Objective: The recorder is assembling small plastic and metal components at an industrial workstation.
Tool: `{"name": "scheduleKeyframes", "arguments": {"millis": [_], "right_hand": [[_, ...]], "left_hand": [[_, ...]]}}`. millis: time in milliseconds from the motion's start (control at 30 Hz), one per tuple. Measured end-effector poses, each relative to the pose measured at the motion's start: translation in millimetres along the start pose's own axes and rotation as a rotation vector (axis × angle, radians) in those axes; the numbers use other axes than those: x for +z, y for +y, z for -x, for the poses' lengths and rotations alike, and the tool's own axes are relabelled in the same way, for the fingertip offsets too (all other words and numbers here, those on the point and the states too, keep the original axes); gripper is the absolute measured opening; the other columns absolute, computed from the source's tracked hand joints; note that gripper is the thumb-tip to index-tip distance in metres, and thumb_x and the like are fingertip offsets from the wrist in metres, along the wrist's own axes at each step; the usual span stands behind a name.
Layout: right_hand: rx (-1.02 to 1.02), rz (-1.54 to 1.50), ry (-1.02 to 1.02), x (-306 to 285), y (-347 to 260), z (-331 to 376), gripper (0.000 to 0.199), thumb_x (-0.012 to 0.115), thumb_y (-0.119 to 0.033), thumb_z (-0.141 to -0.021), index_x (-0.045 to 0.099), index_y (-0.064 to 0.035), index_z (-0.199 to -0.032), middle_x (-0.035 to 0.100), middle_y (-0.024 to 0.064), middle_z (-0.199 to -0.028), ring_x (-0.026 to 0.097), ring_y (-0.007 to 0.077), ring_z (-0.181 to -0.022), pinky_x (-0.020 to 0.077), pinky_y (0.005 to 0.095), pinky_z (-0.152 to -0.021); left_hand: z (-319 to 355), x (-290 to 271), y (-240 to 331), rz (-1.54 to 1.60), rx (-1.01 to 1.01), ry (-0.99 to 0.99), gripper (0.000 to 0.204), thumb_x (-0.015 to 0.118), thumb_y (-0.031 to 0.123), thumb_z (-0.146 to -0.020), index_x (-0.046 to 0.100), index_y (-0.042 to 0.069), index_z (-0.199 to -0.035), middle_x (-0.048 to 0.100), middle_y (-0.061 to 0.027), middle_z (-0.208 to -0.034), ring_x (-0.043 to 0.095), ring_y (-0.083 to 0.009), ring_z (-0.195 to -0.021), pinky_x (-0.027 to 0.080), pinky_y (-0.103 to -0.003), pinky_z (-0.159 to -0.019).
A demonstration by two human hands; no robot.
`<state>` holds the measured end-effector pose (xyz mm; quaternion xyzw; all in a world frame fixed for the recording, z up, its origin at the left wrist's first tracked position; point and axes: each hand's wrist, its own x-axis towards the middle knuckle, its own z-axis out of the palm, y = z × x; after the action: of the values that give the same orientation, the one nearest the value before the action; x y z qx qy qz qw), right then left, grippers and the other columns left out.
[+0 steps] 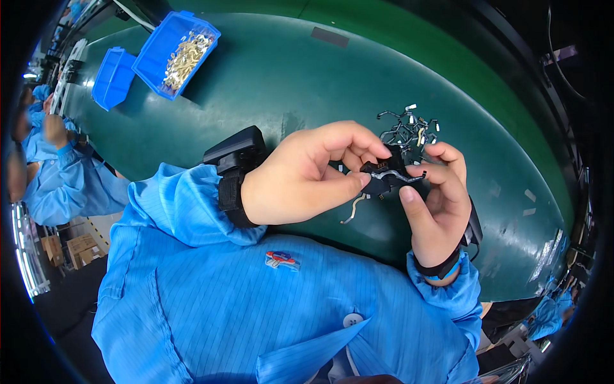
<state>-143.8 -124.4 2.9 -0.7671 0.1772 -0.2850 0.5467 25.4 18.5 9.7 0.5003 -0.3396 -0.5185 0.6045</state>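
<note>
A thin black curved strip [398, 175] with small end pieces, like a flex cable, is held in front of me above the green table. My left hand [307, 176] pinches its left end between thumb and forefinger. At the strip's other end, the curled fingers of my right hand [438, 201] close in, with the forefinger against it and the thumb just below. Dark flat pieces behind and below the strip are partly hidden by my fingers. Near my left thumb, a gold-coloured strip [355, 208] lies on the table. A loose pile of black strips [409, 131] spreads just beyond my hands.
At the far left of the green table [275, 70] stand a blue bin [146, 67] with many small gold and white pieces and a smaller blue bin [112, 78]. A dark rectangular patch [330, 36] marks the far side. Another person's blue sleeve [77, 176] is at the left.
</note>
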Motion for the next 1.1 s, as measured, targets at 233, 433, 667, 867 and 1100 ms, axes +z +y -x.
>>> {"name": "scheduleKeyframes", "arguments": {"millis": [233, 433, 667, 867, 1100], "right_hand": [[-0.044, 0.102, -0.013, -2.6, 2.2, 0.7, 0.023, 0.077, -0.002, -0.074, 0.07, -0.0064, -0.095, 0.053, 0.0146, -0.127, 0.051, 0.0245, -0.117, 0.0374, 0.0402, -0.101], [0.01, 0.014, 0.017, -0.5, -0.3, 0.1, 0.017, 0.075, -0.001, -0.075, 0.069, -0.0047, -0.091, 0.055, 0.0147, -0.126, 0.052, 0.0244, -0.116, 0.0372, 0.0397, -0.101], [-0.008, -0.008, -0.045, -3.0, 1.9, 1.7, 0.015, 0.073, 0.003, -0.074, 0.07, -0.0037, -0.087, 0.056, 0.0156, -0.125, 0.049, 0.0254, -0.119, 0.0374, 0.0391, -0.101], [-0.121, -0.069, -0.109, 2.3, 2.2, 2.7, 0.018, 0.074, 0.005, -0.07, 0.072, -0.0041, -0.085, 0.056, 0.0159, -0.125, 0.047, 0.0273, -0.12, 0.0383, 0.0391, -0.101], [-0.108, 0.064, -0.098, 1.1, -0.4, 1.6, 0.019, 0.074, 0.005, -0.068, 0.072, -0.0044, -0.084, 0.056, 0.0164, -0.125, 0.047, 0.0277, -0.119, 0.0414, 0.0381, -0.098]], "left_hand": [[-1.9, -2.8, 2.1, -0.245, 0.108, -0.058, 0.04, 0.055, -0.014, -0.087, 0.061, 0.002, -0.123, 0.056, -0.0073, -0.108, 0.055, -0.0103, -0.094, 0.049, -0.019, -0.069], [-1.6, -1.5, 3.0, -0.226, 0.045, -0.055, 0.039, 0.055, -0.013, -0.087, 0.062, 0.001, -0.122, 0.054, -0.0079, -0.108, 0.058, -0.0103, -0.095, 0.049, -0.017, -0.066], [-1.6, -0.4, 0.7, -0.236, 0.043, -0.047, 0.037, 0.055, -0.012, -0.088, 0.061, 0.001, -0.122, 0.053, -0.0061, -0.106, 0.054, -0.009, -0.094, 0.049, -0.018, -0.068], [-1.1, -1.0, -4.9, -0.16, 0.028, -0.032, 0.037, 0.056, -0.011, -0.088, 0.059, 0.001, -0.123, 0.054, -0.0039, -0.103, 0.053, -0.0091, -0.093, 0.049, -0.02, -0.071], [-3.3, -1.4, -4.8, -0.109, 0.006, -0.027, 0.034, 0.058, -0.009, -0.089, 0.059, 0.001, -0.122, 0.056, -0.0025, -0.097, 0.053, -0.008, -0.088, 0.047, -0.022, -0.074]]}}
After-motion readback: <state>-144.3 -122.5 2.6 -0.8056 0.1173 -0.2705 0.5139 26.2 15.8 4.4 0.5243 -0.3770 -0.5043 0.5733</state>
